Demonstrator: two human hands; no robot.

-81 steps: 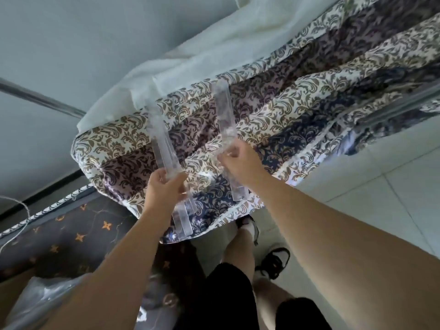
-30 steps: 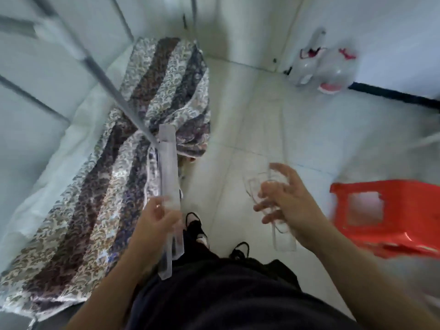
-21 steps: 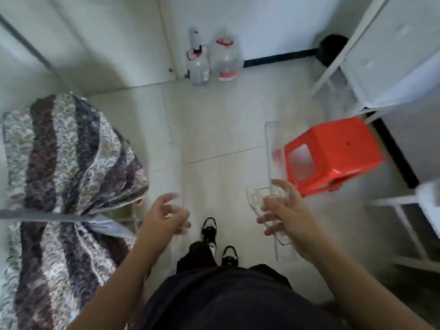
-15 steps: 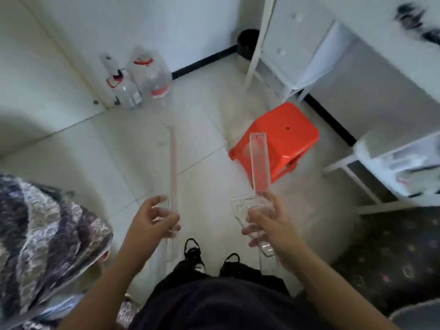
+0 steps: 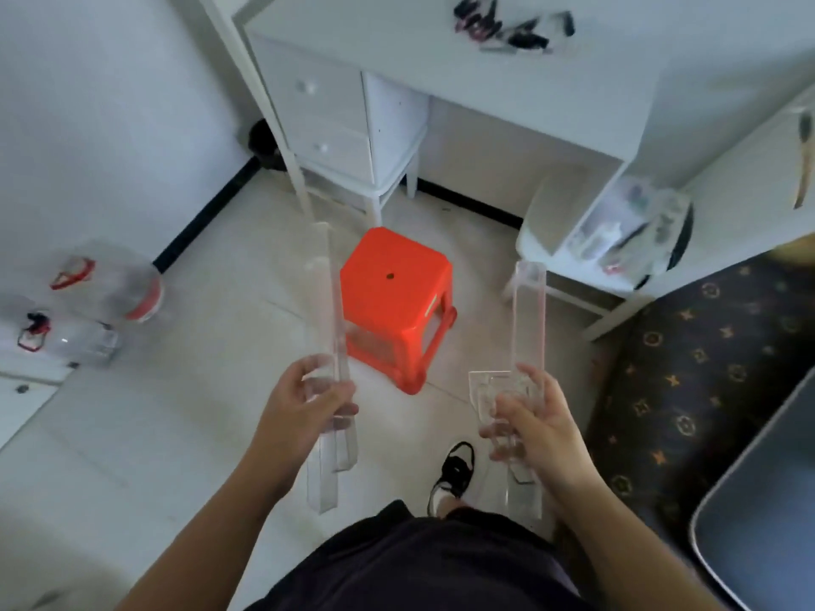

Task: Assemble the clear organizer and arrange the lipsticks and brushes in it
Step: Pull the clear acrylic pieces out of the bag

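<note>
A white desk (image 5: 507, 81) with a drawer unit (image 5: 326, 121) fills the far side of the room; a blurred scatter of small dark items (image 5: 511, 28) lies on its top, probably the lipsticks and brushes, though the view is too soft to be sure. To the right runs a dark patterned cushion (image 5: 705, 377), with a grey rounded panel (image 5: 767, 513) in the lower right corner. A white chair (image 5: 569, 240) stands between desk and cushion, carrying a clear box of small items (image 5: 630, 227). On the pale tiled floor (image 5: 211, 310), straight ahead of the person and between the two raised hands, stands a red plastic stool (image 5: 397, 302). Two large clear water jugs (image 5: 88, 302) with red handles sit by the left wall. One black-and-white shoe (image 5: 454, 474) shows below.

The left hand (image 5: 304, 407) curls round a pair of long clear organizer strips (image 5: 328, 328), held upright edge-on, their upper ends crossing in front of the stool's left edge. The right hand (image 5: 533, 425) has its fingers wrapped about another long clear panel (image 5: 528, 319), held upright and facing the camera, together with shorter clear pieces (image 5: 489, 394) stacked against its palm. The two bundles are well apart.
</note>
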